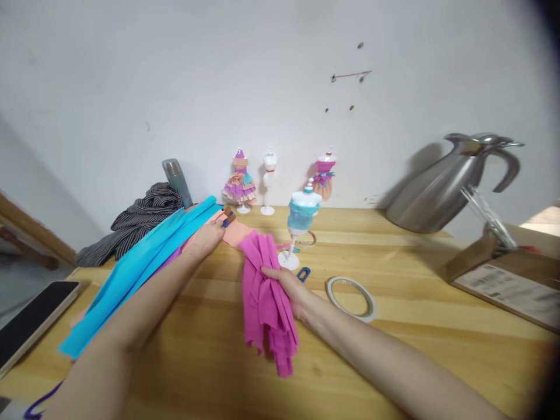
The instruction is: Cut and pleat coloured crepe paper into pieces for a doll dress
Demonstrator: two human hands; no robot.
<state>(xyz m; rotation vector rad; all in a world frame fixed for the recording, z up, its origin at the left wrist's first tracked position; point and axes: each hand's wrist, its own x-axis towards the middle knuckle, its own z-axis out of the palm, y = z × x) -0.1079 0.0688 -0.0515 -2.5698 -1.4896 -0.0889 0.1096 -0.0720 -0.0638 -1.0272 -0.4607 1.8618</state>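
My right hand is closed round a bunch of magenta crepe paper that hangs in folds over the wooden table. My left hand reaches to the far left, over peach paper and beside a long blue crepe sheet. Brown and dark blue items lie at its fingertips; its grip is too small to make out. Just beyond my right hand stands a small white mannequin with a light blue wrap.
Three small mannequins, one in a ruffled dress, stand by the wall. A tape roll lies right of centre. Steel jug and cardboard box are at right; striped cloth, flask and phone at left.
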